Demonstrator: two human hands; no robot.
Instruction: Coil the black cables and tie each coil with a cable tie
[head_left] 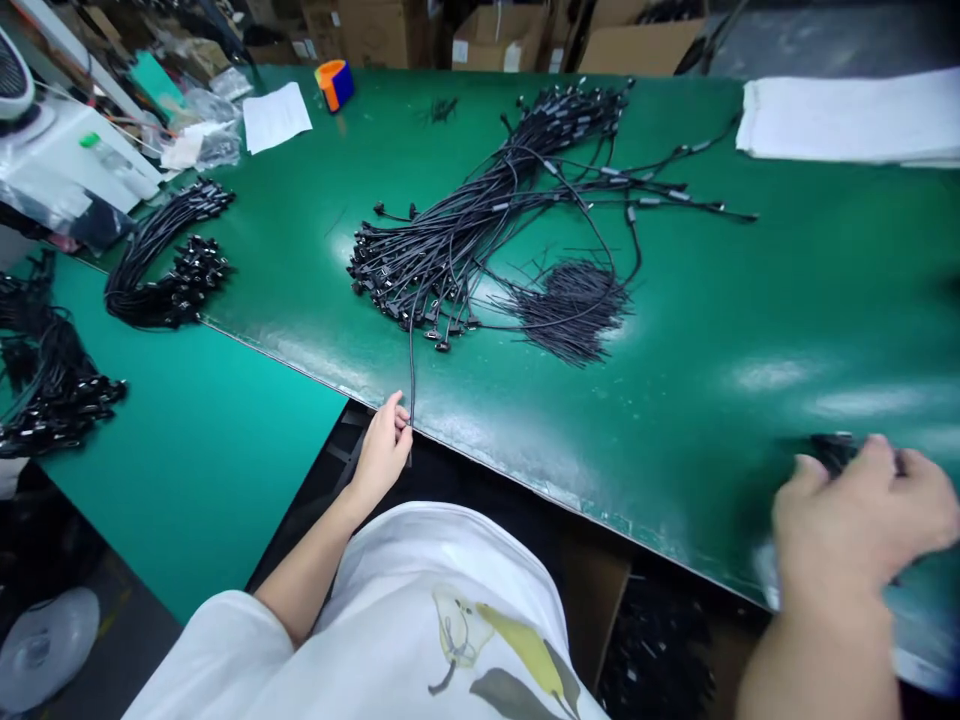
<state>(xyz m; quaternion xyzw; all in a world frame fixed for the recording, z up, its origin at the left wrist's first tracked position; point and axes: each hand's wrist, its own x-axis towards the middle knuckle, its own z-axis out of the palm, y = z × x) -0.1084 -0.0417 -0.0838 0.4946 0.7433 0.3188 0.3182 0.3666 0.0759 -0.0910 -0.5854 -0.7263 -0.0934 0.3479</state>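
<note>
Foremost, at right, the blurred right hand (862, 510) curls over dark pieces (834, 450) on the green table (720, 310); its grip cannot be told. At the near edge, the left hand (384, 442) pinches a black cable (412, 370), probably light, flexible and smooth, best held by the sheath, sparing the connectors. Beyond lie thin black strips (574, 310), then the cable bundle (480, 215).

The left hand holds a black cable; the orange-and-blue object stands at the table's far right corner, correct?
No: in the head view, the orange-and-blue object stands far left on the table, beside a white sheet. The left hand does hold a black cable.
</note>
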